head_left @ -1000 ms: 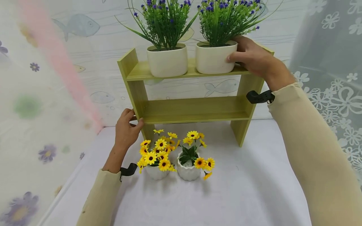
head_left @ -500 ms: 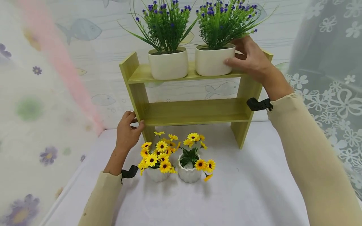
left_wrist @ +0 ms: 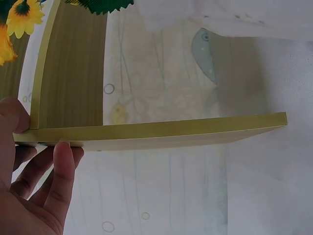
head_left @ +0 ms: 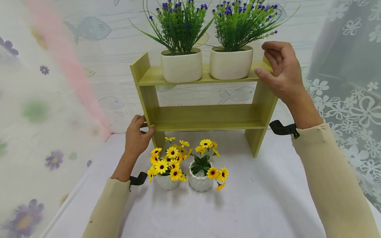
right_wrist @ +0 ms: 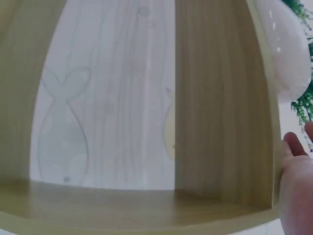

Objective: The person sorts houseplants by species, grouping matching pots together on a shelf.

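Left hand (head_left: pixel 137 138) pinches the left side of our shelf unit (head_left: pixel 208 117), centre frame | right hand (head_left: pixel 284 74) loose, holding nothing, upper right | purple-flowered planters (head_left: pixel 181 67) (head_left: pixel 231 64) stand on top, upper centre; we judge them placed | yellow-flowered pots (head_left: pixel 167 182) (head_left: pixel 200 182) on table (head_left: pixel 238 211), lower centre, unshelved, perhaps left to do

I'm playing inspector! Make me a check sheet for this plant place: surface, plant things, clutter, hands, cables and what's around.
Surface: white table.
Job's things: shelf upright on the table; left planter and right planter, both purple-flowered, on its top board; two small pots with yellow flowers stand in front.
Clutter: nothing seen.
Hands: left hand grips the shelf's left side; right hand is beside the right planter, not touching it.
Cables: nothing seen.
Surroundings: fish-patterned backdrop; flowery curtain at right.
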A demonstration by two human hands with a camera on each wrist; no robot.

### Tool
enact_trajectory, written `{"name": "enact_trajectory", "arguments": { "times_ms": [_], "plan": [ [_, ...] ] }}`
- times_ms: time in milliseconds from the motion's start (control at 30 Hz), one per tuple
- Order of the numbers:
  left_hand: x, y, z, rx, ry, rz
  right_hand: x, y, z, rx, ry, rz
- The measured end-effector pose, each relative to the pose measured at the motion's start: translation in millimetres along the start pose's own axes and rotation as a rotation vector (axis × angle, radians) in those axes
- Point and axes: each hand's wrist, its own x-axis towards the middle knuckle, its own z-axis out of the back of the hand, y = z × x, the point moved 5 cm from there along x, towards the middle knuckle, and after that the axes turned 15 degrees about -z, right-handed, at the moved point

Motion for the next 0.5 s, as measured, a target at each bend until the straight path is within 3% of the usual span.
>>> {"name": "enact_trajectory", "arguments": {
  "times_ms": [133,233,367,500],
  "plan": [
    [-1.3,-0.8,-1.6,-0.008,-0.001,0.004,-28.2,-3,0,0.094,0.017,0.187],
    [-1.9,-1.5,-2.5,-0.013,-0.003,0.003,-52.7,-5,0,0.113,0.0,0.257],
    [-1.2,-1.6,-1.7,0.001,-0.008,-0.01,-76.6,-14,4,0.176,-0.03,0.266],
    [-0.5,-1.2,-0.6,0.007,-0.009,-0.012,-88.2,-39,1,0.189,0.006,0.22]
  ]
}}
